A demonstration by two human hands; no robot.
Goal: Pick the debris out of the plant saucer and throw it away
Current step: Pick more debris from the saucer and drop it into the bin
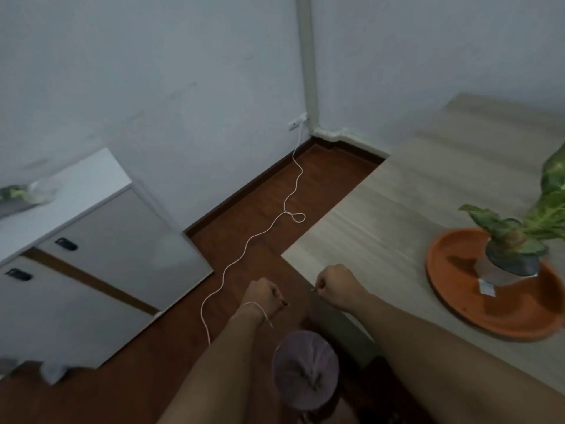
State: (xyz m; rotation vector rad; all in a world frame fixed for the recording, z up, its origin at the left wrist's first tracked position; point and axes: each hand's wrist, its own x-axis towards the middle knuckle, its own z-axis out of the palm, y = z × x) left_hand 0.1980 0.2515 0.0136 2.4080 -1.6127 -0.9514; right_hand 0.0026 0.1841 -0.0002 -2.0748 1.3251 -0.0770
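Note:
An orange plant saucer (449, 301) lies on the pale wooden table at the right, with a small potted plant (510, 258) standing in it. A white scrap (486, 289) rests in the saucer beside the pot. My right hand (334, 287) is closed at the table's near corner, pinching a thin bit of debris at its fingertips. Just left of it, over the floor, my left hand (264, 296) is closed with a small dark bit at its fingertips. Below both hands, a bin with a purple liner (305, 370) stands on the floor.
The table (397, 203) fills the right side. A white cabinet (107, 240) stands at the left against the wall. A white cable (244, 249) runs from a wall socket across the brown floor towards my left arm.

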